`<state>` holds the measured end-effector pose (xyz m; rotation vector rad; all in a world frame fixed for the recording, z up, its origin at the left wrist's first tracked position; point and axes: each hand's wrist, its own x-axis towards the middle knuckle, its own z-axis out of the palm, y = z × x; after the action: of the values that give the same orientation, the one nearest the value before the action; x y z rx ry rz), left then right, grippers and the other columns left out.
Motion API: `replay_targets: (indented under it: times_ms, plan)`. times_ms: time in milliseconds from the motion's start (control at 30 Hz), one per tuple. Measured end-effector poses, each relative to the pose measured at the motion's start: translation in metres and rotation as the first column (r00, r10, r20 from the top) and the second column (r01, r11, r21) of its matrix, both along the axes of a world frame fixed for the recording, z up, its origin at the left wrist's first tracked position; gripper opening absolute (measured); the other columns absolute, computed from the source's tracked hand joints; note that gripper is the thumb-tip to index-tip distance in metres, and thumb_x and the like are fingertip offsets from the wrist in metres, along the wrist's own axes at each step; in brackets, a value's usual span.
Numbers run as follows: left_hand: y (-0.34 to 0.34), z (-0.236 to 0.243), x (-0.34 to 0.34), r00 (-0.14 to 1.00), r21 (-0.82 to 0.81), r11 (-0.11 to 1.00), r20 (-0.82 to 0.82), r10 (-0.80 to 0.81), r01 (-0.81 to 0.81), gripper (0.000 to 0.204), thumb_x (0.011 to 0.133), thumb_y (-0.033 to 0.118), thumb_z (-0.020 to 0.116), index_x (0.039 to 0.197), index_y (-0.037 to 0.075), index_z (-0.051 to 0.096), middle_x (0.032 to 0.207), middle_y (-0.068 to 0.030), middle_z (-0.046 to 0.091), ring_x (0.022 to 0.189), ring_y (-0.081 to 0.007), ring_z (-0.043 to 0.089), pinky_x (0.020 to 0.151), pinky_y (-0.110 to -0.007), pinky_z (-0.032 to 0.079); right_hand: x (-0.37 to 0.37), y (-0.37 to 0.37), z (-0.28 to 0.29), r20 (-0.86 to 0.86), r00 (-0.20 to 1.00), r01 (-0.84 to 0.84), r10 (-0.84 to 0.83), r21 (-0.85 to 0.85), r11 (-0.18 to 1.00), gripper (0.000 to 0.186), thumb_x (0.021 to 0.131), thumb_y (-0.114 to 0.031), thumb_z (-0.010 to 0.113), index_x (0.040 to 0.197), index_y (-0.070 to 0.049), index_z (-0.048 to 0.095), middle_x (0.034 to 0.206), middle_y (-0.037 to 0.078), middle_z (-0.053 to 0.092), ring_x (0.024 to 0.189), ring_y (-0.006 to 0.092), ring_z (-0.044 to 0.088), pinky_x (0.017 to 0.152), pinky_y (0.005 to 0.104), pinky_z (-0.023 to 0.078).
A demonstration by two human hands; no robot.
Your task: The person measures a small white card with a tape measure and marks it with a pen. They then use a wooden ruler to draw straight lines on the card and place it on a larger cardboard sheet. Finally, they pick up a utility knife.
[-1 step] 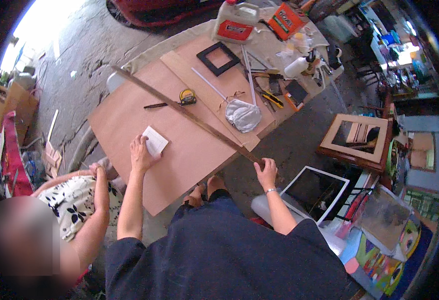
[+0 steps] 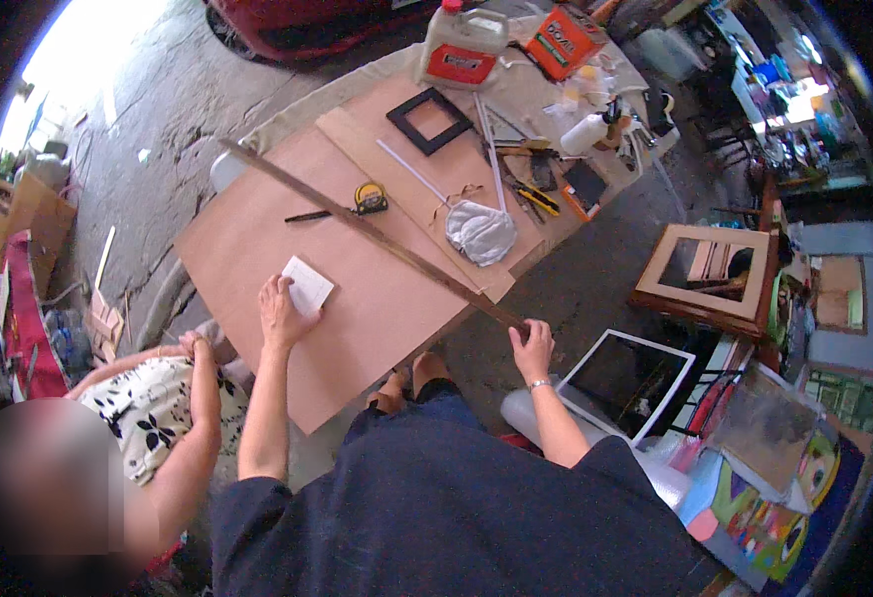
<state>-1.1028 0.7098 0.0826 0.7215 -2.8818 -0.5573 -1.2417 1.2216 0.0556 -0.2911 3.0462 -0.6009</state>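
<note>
A small white notepad (image 2: 308,288) lies on the large brown board. My left hand (image 2: 285,313) grips its near left side, fingers curled at the edge and thumb along the bottom. A long, narrow wooden strip (image 2: 406,256) crosses the board diagonally from the far left. Its near end juts past the board's right edge, where my right hand (image 2: 532,352) is closed around it. Beyond the notepad are a yellow and black tape measure (image 2: 369,197) and a thin dark pen-like stick (image 2: 307,216), both close to the strip.
The brown board (image 2: 347,348) covers the table's near part. Farther back are a black frame (image 2: 429,121), a white cloth bundle (image 2: 481,234), a yellow cutter (image 2: 538,197) and a jug (image 2: 463,50). A person in a patterned garment (image 2: 153,413) sits at left. Framed pieces (image 2: 710,274) stand right.
</note>
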Motion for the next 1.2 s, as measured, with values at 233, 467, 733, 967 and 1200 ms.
replay_targets:
  times_ms: [233, 467, 733, 967, 1200]
  plan:
    - [0.064, 0.016, 0.009, 0.939, 0.982, 0.186, -0.078, 0.335, 0.015, 0.064, 0.085, 0.033, 0.079, 0.132, 0.003, 0.047, 0.134, -0.0100, 0.053, 0.126, -0.0246, 0.050, 0.107, -0.037, 0.040, 0.061, 0.017, 0.040, -0.072, 0.985, 0.151, -0.156, -0.068, 0.986, 0.029, 0.094, -0.032, 0.069, 0.109, -0.007, 0.063, 0.114, 0.013, 0.061, 0.111, 0.0334, 0.058, 0.096, 0.0481, 0.044]
    - [0.158, 0.074, 0.004, 0.969, 0.694, -0.677, -0.148, 0.199, 0.245, 0.094, 0.090, 0.066, 0.058, 0.153, 0.000, 0.036, 0.151, -0.0232, 0.047, 0.137, -0.0368, 0.050, 0.117, -0.050, 0.036, 0.072, -0.044, 0.088, -0.004, 0.997, -0.082, 0.083, -0.244, 0.966, 0.019, 0.095, -0.023, 0.066, 0.100, -0.005, 0.066, 0.101, 0.011, 0.064, 0.096, 0.0299, 0.063, 0.088, 0.0425, 0.047]
    - [0.165, 0.120, 0.003, 0.927, 0.529, -0.771, -0.088, 0.366, 0.355, 0.107, 0.085, 0.071, 0.062, 0.157, 0.000, 0.026, 0.154, -0.0313, 0.037, 0.137, -0.0459, 0.045, 0.116, -0.055, 0.036, -0.001, -0.034, 0.091, -0.035, 0.999, 0.011, -0.028, -0.408, 0.913, 0.020, 0.095, -0.020, 0.068, 0.104, -0.003, 0.064, 0.096, 0.013, 0.066, 0.085, 0.0279, 0.065, 0.079, 0.0404, 0.053]
    - [0.178, 0.137, -0.001, 0.810, 0.547, -0.633, -0.160, 0.564, 0.548, 0.106, 0.087, 0.070, 0.061, 0.158, 0.001, 0.024, 0.157, -0.0295, 0.034, 0.136, -0.0439, 0.046, 0.114, -0.055, 0.037, -0.217, 0.017, 0.046, 0.050, 0.893, 0.415, -0.448, -0.481, 0.772, 0.033, 0.096, -0.030, 0.070, 0.109, -0.002, 0.060, 0.096, 0.012, 0.070, 0.087, 0.0238, 0.067, 0.080, 0.0390, 0.054]
    - [0.230, 0.133, -0.059, 0.756, 0.481, -0.626, -0.131, 0.641, 0.614, 0.105, 0.090, 0.071, 0.055, 0.159, 0.000, 0.022, 0.159, -0.0313, 0.029, 0.142, -0.0455, 0.039, 0.116, -0.056, 0.034, -0.423, 0.103, -0.031, -0.051, 0.857, 0.452, -0.513, -0.403, 0.796, 0.046, 0.084, -0.040, 0.074, 0.084, 0.006, 0.073, 0.080, 0.021, 0.073, 0.072, 0.0331, 0.071, 0.073, 0.0471, 0.052]
